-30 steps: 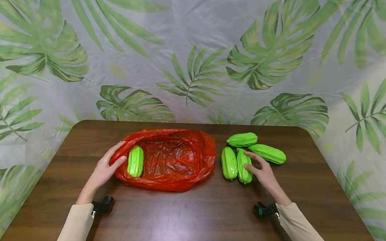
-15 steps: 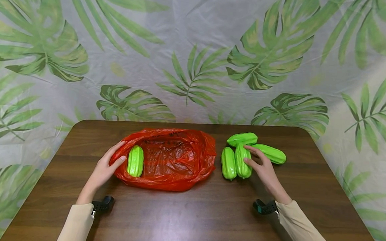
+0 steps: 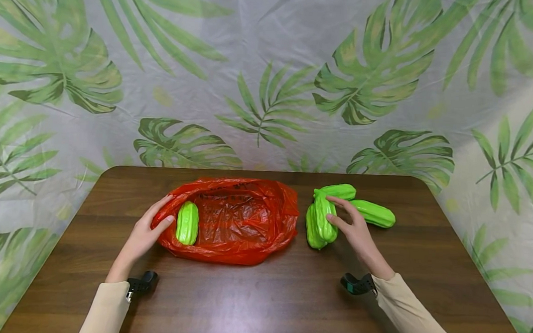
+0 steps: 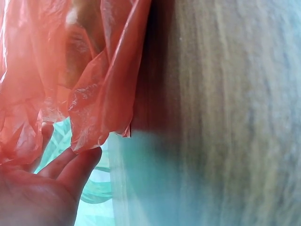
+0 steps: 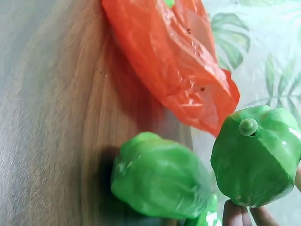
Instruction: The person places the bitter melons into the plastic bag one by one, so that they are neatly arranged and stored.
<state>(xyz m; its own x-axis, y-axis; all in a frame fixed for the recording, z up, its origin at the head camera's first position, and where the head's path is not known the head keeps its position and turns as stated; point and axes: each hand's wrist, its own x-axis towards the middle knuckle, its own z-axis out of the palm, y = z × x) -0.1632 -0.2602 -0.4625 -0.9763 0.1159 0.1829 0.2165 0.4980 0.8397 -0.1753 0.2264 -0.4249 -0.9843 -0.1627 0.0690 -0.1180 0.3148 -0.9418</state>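
Observation:
In the head view a red plastic bag (image 3: 230, 257) lies spread on the table with its mouth facing up. One green ribbed gourd (image 3: 187, 223) is inside at the left end. My left hand (image 3: 146, 230) holds the bag's left rim, thumb and fingers on either side of it. My right hand (image 3: 358, 236) grips another ribbed gourd (image 3: 325, 217), raised just above a third gourd (image 3: 312, 232) on the table. In the right wrist view the held gourd (image 5: 254, 160) shows its stem end, with fingertips (image 5: 235, 214) beneath it.
Two more gourds lie behind my right hand: a rear gourd (image 3: 342, 191) and a right-hand gourd (image 3: 374, 214). The brown wooden table (image 3: 250, 306) ends just behind the bag, against a leaf-print cloth (image 3: 271, 76). Dark wrist straps (image 3: 360, 284) are on both wrists.
My right hand has lifted the gourd from the table and moved it left, over the neighbouring gourd. The left hand and the bag have stayed in place.

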